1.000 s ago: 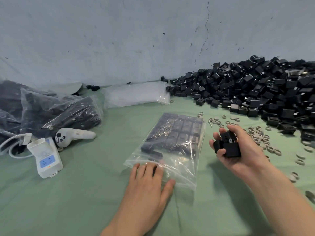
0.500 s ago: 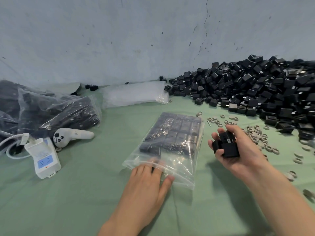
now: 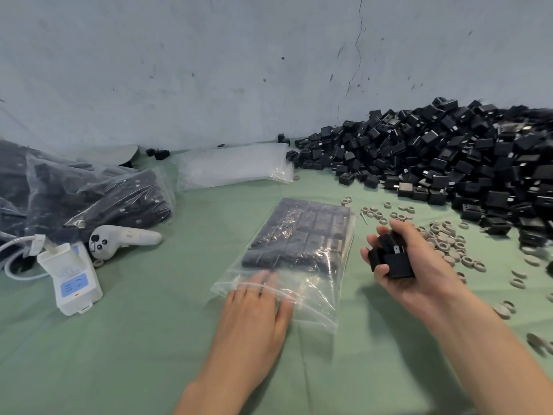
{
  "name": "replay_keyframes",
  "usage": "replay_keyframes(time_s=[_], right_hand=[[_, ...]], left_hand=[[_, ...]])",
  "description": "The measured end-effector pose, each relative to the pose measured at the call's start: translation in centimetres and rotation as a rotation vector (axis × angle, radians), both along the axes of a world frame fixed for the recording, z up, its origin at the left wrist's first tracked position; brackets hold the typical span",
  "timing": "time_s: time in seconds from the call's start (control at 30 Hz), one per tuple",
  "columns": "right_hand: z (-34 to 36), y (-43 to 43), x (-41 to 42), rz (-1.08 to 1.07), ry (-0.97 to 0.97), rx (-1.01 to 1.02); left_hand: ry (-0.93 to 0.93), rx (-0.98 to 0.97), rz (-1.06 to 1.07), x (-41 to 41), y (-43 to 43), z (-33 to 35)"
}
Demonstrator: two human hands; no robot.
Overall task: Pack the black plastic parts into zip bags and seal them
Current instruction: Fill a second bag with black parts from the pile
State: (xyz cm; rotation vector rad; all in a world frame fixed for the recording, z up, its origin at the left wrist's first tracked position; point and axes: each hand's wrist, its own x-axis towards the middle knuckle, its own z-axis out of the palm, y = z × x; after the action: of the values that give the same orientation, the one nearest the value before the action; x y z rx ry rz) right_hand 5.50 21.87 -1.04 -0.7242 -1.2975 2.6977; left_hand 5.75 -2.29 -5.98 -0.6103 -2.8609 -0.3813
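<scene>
A clear zip bag (image 3: 311, 283) lies flat on the green cloth in the middle, with rows of black plastic parts (image 3: 302, 235) packed in its far half. My left hand (image 3: 254, 319) reaches into the bag's open near end; its straight fingertips show through the plastic. My right hand (image 3: 419, 271) hovers to the right of the bag, fingers curled round a few black parts (image 3: 392, 259). A big heap of loose black parts (image 3: 449, 163) fills the back right.
Filled bags (image 3: 98, 199) are piled at the left. A stack of empty zip bags (image 3: 233, 166) lies at the back. A white controller (image 3: 125, 239) and a white device (image 3: 71, 280) with a cable sit front left. Grey rings (image 3: 443, 238) are scattered right of the bag.
My left hand has slid forward, its fingertips going into the bag's open mouth. My right hand has kept its hold on the black parts and barely shifted.
</scene>
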Motion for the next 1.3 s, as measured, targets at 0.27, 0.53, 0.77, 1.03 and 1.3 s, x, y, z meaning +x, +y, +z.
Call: replay_keyframes(time_s=[0.27, 0.53, 0.77, 1.03, 1.3], right_hand=[[1.1, -1.0, 0.8, 0.213, 0.178, 0.188], [2.3, -4.3, 2.6, 0.522, 0.273, 0.345], [1.5, -7.6, 3.0, 0.448, 0.294, 0.404], [1.5, -8.7, 2.9, 0.359, 0.387, 0.549], [1.5, -8.8, 2.8, 0.391, 0.469, 0.671]], left_hand=[[0.319, 0.417, -0.103, 2.4, -0.3, 2.2], [0.369, 0.592, -0.158, 2.7, 1.3, 2.9], [0.223, 0.62, -0.151, 2.8, 2.0, 2.6], [0.028, 0.925, -0.08, 2.8, 2.1, 3.4], [-0.211, 1.238, 0.023, 2.4, 1.2, 4.3]])
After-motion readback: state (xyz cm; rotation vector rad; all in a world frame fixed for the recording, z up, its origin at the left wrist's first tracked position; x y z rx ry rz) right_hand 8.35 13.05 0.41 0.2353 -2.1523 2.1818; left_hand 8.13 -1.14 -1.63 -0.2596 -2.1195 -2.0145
